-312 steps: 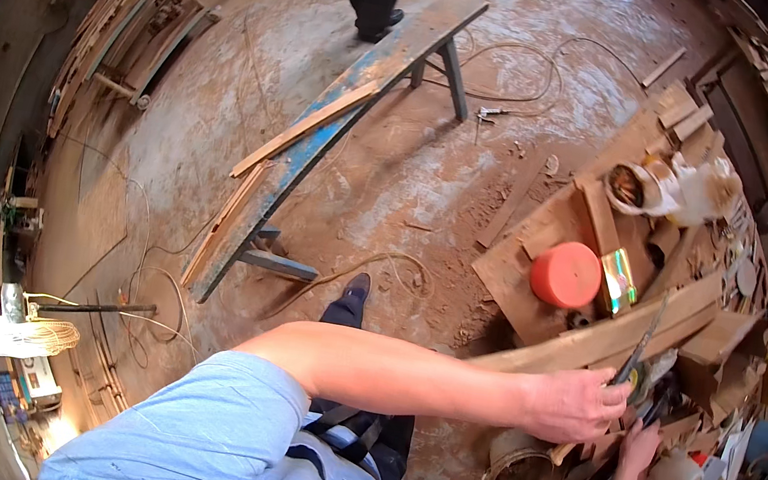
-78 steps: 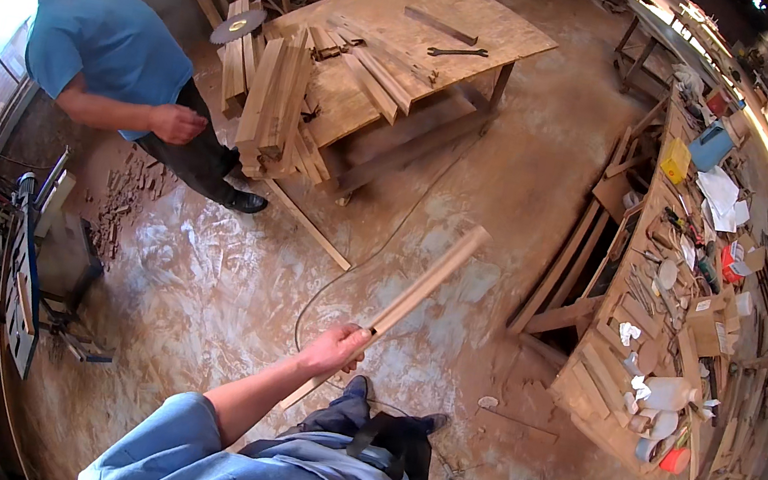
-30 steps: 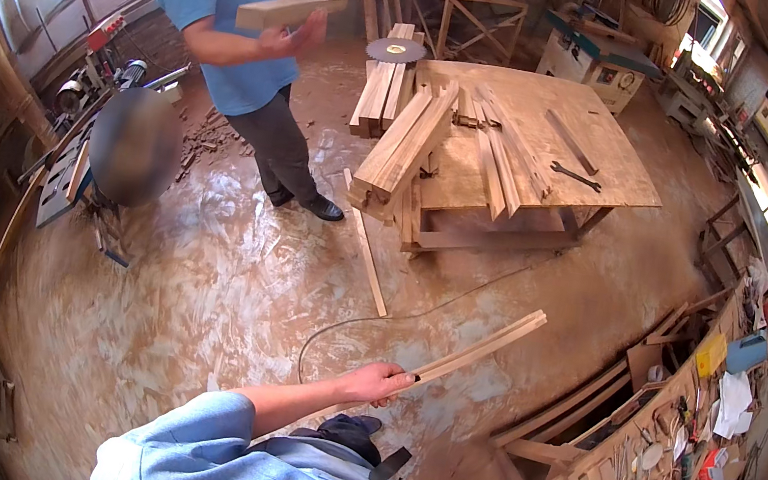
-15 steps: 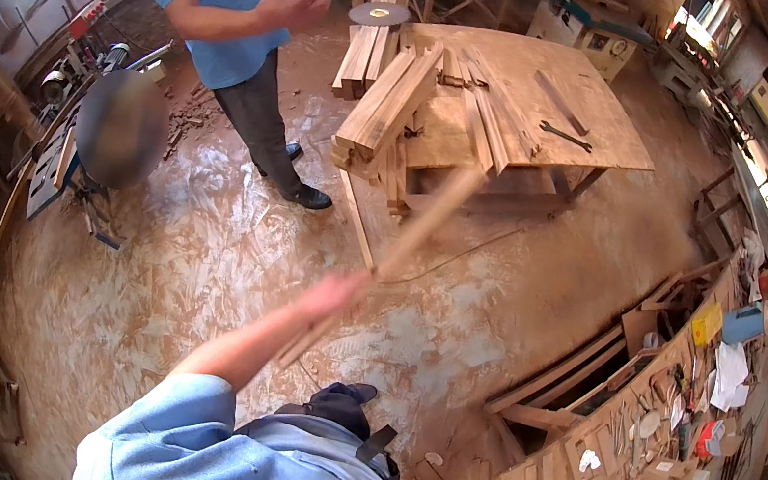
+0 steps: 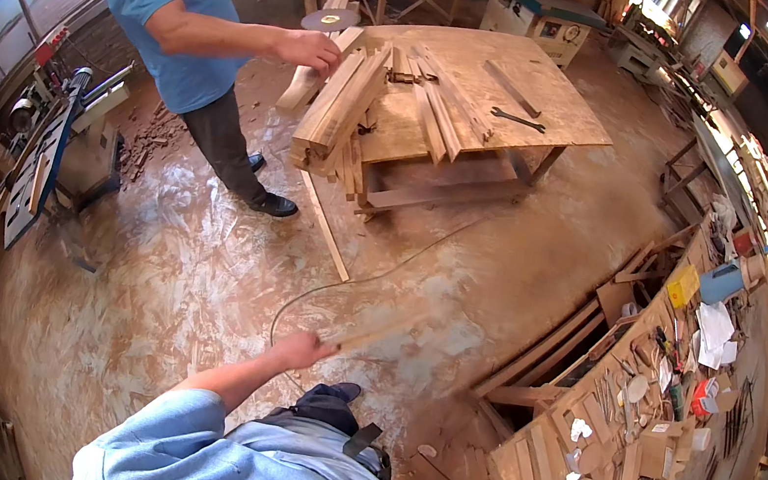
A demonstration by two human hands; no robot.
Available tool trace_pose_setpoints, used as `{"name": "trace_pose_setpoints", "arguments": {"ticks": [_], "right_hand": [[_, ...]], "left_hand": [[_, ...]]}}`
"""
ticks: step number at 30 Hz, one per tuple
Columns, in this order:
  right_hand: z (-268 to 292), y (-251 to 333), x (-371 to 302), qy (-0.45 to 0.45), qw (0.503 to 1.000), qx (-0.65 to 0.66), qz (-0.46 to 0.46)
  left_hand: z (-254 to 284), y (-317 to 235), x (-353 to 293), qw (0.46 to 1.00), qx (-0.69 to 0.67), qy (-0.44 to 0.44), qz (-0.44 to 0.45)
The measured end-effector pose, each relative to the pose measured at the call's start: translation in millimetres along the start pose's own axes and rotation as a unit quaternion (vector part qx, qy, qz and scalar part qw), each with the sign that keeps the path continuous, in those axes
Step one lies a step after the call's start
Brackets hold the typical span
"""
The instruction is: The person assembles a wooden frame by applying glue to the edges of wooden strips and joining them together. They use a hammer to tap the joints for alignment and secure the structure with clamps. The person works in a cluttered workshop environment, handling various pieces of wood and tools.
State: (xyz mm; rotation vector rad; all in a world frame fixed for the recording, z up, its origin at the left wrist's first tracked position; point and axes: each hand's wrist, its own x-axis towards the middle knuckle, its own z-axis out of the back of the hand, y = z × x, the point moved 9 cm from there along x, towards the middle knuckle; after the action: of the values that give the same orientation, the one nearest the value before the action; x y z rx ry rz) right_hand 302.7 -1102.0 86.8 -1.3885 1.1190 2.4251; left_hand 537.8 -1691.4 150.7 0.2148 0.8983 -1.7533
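My left hand (image 5: 300,351) is closed round the near end of a thin wooden strip (image 5: 380,331), held low above the floor in front of my body. The strip is smeared by motion and points away to the right. My right hand is out of sight. Beyond, a plywood-topped table (image 5: 559,132) bears a stack of wooden beams (image 5: 336,109), loose slats (image 5: 437,119) and a dark open-ended wrench (image 5: 518,119). Another strip (image 5: 324,226) slants from the table's left corner down to the floor.
A co-worker in a blue shirt (image 5: 171,39) stands left of the table, one hand (image 5: 311,50) over the beams near a round disc (image 5: 330,20). A cable (image 5: 369,273) curves across the dusty floor. At right stands a cluttered workbench (image 5: 530,461); at left, a machine (image 5: 48,160).
My left hand has drawn back toward my body with the strip, which swung lower and to the right. The co-worker's raised hand has come down over the beams. The view has shifted slightly.
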Motion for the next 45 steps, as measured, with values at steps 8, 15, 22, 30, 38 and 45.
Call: {"name": "trace_pose_setpoints", "arguments": {"ticks": [8, 15, 22, 30, 38, 45], "right_hand": [[2, -9, -22, -0.032, 0.999, 0.013, -0.015], [0, -9, -43, -0.053, 0.998, -0.008, -0.017], [-6, 3, -79, -0.08, 0.994, -0.065, 0.026], [-30, -26, -89, -0.109, 0.985, 0.108, -0.074], [-101, -104, -165, -0.213, 0.87, 0.373, -0.244], [-99, -130, -141, -0.21, 0.836, 0.459, -0.215]], "left_hand": [[-87, 115, -47, 0.974, 0.059, 0.169, 0.139], [-83, 146, -57, 0.942, 0.027, 0.235, 0.237], [-86, 87, 2, 0.961, 0.005, 0.234, 0.145], [-62, -15, 46, 0.979, -0.136, 0.153, 0.011], [-29, -190, 29, 0.914, -0.229, 0.22, -0.252], [-73, -334, -101, 0.826, -0.177, 0.348, -0.406]]}}
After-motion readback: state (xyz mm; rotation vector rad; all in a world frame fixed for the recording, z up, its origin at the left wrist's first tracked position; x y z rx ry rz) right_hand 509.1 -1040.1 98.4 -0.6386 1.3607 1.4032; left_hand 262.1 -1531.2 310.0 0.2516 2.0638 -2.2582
